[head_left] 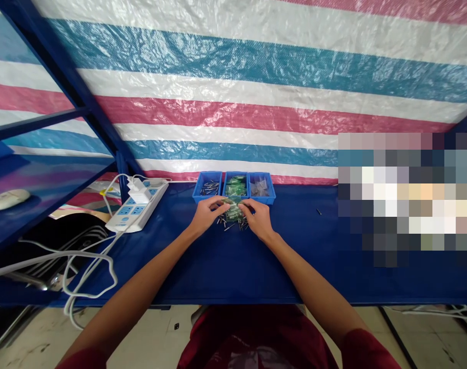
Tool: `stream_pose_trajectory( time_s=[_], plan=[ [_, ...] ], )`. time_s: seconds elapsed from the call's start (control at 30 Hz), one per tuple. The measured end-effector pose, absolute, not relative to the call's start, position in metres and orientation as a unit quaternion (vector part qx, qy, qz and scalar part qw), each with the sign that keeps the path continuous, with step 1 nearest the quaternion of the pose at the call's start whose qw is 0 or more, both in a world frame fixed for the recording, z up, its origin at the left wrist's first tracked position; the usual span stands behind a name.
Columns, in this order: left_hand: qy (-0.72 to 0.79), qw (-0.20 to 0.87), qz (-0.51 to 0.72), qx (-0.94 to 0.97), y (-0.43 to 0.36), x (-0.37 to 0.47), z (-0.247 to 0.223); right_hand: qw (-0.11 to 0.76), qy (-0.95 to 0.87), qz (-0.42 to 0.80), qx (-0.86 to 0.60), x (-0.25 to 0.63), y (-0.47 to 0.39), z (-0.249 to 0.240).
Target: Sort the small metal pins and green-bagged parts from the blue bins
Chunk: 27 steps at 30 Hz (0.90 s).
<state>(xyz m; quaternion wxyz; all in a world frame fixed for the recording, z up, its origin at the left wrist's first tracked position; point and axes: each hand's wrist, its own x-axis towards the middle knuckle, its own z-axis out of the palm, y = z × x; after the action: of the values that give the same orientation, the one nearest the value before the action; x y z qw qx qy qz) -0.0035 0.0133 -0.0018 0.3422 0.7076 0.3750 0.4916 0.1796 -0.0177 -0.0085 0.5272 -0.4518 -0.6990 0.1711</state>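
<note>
A small, see-through green packet (234,199), its film thin and slightly glossy, is pinched at its two sides between the left fingers (218,205) and the right fingers (251,205), just in front of the middle blue tray (236,173). More crumpled green film (234,212) shows directly below it, though whether this is one packet or several is too small to tell. Slim, dark and silvery pieces (229,227) lie loosely scattered on the tabletop (225,277) around the film's lower edge, pointing in mixed directions.
</note>
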Motion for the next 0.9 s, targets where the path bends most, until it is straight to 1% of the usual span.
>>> stream_pose_trajectory(
  time_s=[0.1, 0.17, 0.33, 0.4, 0.5, 0.63, 0.77, 0.9],
  plan=[
    [0.384, 0.36, 0.489, 0.696, 0.012, -0.002, -0.006, 0.537, -0.688, 0.176, -0.454, 0.178, -0.019, -0.008],
    [0.388, 0.345, 0.504, 0.691, 0.013, -0.002, -0.007, 0.543, -0.684, 0.163, -0.459, 0.178, -0.02, -0.006],
    [0.418, 0.228, 0.541, 0.693, 0.033, -0.002, 0.005, 0.592, -0.638, 0.11, -0.48, 0.184, -0.02, -0.001],
    [0.408, 0.185, 0.53, 0.72, 0.047, 0.001, 0.016, 0.613, -0.609, 0.092, -0.495, 0.187, -0.02, 0.001],
    [0.396, 0.142, 0.48, 0.77, 0.07, 0.009, 0.025, 0.625, -0.588, 0.091, -0.505, 0.19, -0.019, 0.004],
    [0.409, 0.062, 0.384, 0.826, 0.093, 0.024, 0.019, 0.622, -0.596, 0.102, -0.497, 0.189, -0.02, 0.005],
    [0.425, -0.011, 0.23, 0.875, 0.095, 0.036, 0.012, 0.618, -0.604, 0.111, -0.491, 0.187, -0.021, 0.004],
    [0.431, -0.111, 0.179, 0.877, 0.086, 0.042, 0.02, 0.612, -0.609, 0.113, -0.492, 0.188, -0.02, 0.004]
  ],
)
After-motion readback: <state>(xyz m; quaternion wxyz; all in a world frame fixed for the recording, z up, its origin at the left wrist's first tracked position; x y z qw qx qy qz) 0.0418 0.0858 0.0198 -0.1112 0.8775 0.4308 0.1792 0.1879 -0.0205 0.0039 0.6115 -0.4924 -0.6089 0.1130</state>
